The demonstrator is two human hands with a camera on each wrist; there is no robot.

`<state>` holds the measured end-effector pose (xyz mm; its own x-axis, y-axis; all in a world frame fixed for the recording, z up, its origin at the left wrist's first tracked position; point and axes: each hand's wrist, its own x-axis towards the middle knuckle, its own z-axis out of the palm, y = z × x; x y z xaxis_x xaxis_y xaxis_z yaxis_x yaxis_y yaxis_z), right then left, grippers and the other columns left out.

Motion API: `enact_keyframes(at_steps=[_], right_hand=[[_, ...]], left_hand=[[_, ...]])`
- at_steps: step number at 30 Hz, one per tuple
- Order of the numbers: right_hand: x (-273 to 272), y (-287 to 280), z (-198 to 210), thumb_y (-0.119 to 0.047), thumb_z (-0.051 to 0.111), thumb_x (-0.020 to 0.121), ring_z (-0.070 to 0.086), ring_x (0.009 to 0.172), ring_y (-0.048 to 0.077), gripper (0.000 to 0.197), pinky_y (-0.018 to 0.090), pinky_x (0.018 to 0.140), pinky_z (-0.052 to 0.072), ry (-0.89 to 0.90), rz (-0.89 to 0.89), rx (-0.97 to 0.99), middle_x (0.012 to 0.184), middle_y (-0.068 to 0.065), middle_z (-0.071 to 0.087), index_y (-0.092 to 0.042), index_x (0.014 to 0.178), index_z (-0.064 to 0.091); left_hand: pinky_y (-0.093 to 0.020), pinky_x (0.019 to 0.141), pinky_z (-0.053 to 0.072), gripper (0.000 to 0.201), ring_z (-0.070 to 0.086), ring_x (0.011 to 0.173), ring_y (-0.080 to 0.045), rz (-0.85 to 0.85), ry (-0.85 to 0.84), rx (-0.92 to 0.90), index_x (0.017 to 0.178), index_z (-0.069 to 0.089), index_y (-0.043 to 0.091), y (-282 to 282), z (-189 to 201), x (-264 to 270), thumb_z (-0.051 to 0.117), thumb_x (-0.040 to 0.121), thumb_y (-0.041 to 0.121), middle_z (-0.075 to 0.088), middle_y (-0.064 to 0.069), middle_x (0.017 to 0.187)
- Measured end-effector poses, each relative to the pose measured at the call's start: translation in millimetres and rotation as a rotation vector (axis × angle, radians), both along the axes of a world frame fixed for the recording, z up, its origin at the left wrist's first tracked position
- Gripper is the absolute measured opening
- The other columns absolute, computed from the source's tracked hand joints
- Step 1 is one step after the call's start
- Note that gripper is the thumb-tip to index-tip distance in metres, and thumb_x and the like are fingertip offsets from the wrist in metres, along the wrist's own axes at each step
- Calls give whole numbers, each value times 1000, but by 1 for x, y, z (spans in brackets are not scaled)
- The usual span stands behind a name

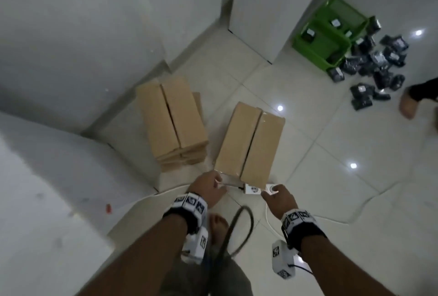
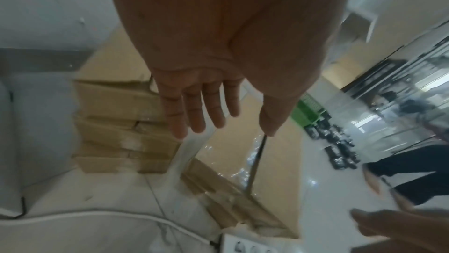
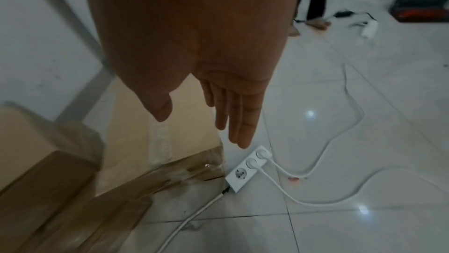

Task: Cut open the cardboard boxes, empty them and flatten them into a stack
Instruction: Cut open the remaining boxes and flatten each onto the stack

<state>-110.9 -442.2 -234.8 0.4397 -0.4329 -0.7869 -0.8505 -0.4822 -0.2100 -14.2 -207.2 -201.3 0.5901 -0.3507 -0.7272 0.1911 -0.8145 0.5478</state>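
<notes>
both the left hand (image 1: 209, 188) and right hand (image 1: 277, 197) reach down spread and empty at the near end of the flattened box (image 1: 248, 144) on the floor, which looks light, stiff and tape-slick, best gripped by its edges, beside the stack (image 1: 171, 120).

Things on the shiny white floor

A green basket (image 1: 331, 32) sits by the wall with some black packets (image 1: 376, 63) inside it and many more spilled on the floor beside it. A white power strip (image 3: 248, 168) lies on the tiles with white cords (image 3: 316, 199) plugged in. Another person's bare foot (image 1: 407, 106) stands near the packets. A small red thing (image 1: 108, 208) lies far left.
</notes>
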Motion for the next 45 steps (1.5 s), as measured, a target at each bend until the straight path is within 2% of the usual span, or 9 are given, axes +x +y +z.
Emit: enact_keyframes(at_steps=[6,11,16,22,25,31,36,40,45], right_hand=[[-3,-26,-147,-55,61,94,46,138,37,93,41,110,38,48,-251,101,154,20,42,-9,160,15],[8,-18,-165,-62,66,84,56,113,24,79,30,94,42,-170,-384,226,137,6,59,-17,144,43],[44,-28,-43,-47,73,88,52,124,16,65,9,86,46,-676,-426,144,139,-6,52,-25,143,46],[133,-27,191,-58,65,86,51,127,4,69,38,99,51,-1091,-77,135,138,-31,44,-34,146,42],[166,15,302,-53,64,87,44,133,5,72,40,104,49,-1209,110,235,143,-24,44,-32,151,39],[201,167,459,-37,65,94,32,148,7,68,36,121,30,-1376,594,506,159,-6,38,-19,154,37],[166,317,469,-29,67,95,53,125,1,40,28,106,44,-1287,677,696,134,-11,58,-24,133,56],[115,425,405,-34,71,91,67,91,13,20,37,83,57,-908,970,662,99,-16,67,-29,108,63],[65,532,302,-58,72,85,50,135,26,86,32,106,40,-238,1424,350,147,9,51,-18,151,34]], left_hand=[[-43,110,41,104,36,141,-34,-48,-12,258,156,15,11,-39,-171,31,82,81,35,30,-14,156],[-33,109,43,132,42,140,-29,48,128,82,160,-6,12,-51,-216,38,91,71,28,28,-13,162],[-42,117,34,146,28,149,-29,110,-159,-76,161,-7,25,-65,-97,74,96,59,43,17,-8,166],[-54,115,37,152,25,143,-35,182,-507,-163,155,1,33,-39,117,122,100,42,48,2,2,153],[-44,104,48,128,44,130,-33,329,-673,-149,148,19,14,11,216,130,98,52,44,18,-6,151],[-35,94,53,121,53,116,-17,882,-752,-197,146,27,17,177,364,76,92,50,52,44,1,133],[-12,63,46,87,57,95,1,1325,-762,-107,134,40,16,335,420,-40,94,68,34,55,10,114],[-25,54,54,101,70,84,-16,1700,-689,-61,125,57,4,448,417,-159,88,52,68,70,-11,115],[-34,57,55,90,72,70,-26,1891,-537,15,113,64,6,523,391,-287,63,60,79,73,-14,101]])
